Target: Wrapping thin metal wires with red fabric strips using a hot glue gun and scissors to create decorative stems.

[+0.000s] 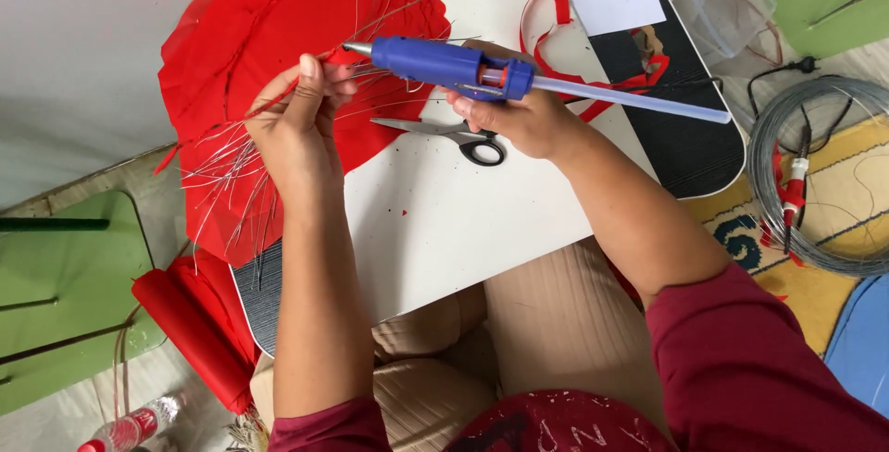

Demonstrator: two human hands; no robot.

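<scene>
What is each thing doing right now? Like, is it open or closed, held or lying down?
glue gun: gripped in the right hand, nozzle aimed left, glue stick poking out the back.
red strip: pinched in the left hand fingers, near the nozzle.
scissors: lying flat on the white board, blades closed.
red paper flower: spread open, flat.
red paper roll: rolled up, lying down.
wire coil: wound up, on the floor.

left hand (298, 117): pinches thin red stick (278, 98)
right hand (519, 120): grips blue glue gun (454, 67), nozzle at stick
scissors (454, 135): on white board (444, 220)
</scene>
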